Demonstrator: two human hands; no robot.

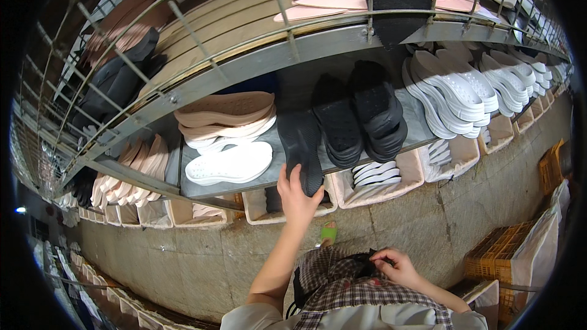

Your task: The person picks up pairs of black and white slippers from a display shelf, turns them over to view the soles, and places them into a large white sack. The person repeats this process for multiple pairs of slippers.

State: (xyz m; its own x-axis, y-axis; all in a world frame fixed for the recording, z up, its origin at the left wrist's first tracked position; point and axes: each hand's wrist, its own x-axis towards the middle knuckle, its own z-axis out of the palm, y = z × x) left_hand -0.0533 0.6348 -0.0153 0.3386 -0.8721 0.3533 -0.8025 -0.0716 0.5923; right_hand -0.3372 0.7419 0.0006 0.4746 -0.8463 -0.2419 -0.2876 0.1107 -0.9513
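Seen from the head camera, a worker's left hand (298,203) grasps the near end of a black sole (299,137) at the front edge of a grey shelf (263,181). The hand is partly open, its thumb along the sole's right side and its fingers spread over the left side and top. Clock directions run from this hand: the sole stretches away toward twelve, its far end over the shelf and its near end out past the edge.

A white sole (229,164) lies at ten o'clock, with stacked peach soles (226,109) near eleven. Black sole stacks (337,134) stand at one, and rows of white soles (449,88) at two. Below the shelf, a lined bin (411,174) holds striped soles (376,174) toward three.

At four, the right hand (394,264) rests by the waist of a checked apron (373,296), fingers bent beside something dark; whether it grips that cannot be told. A green slipper (328,232) shows at five.
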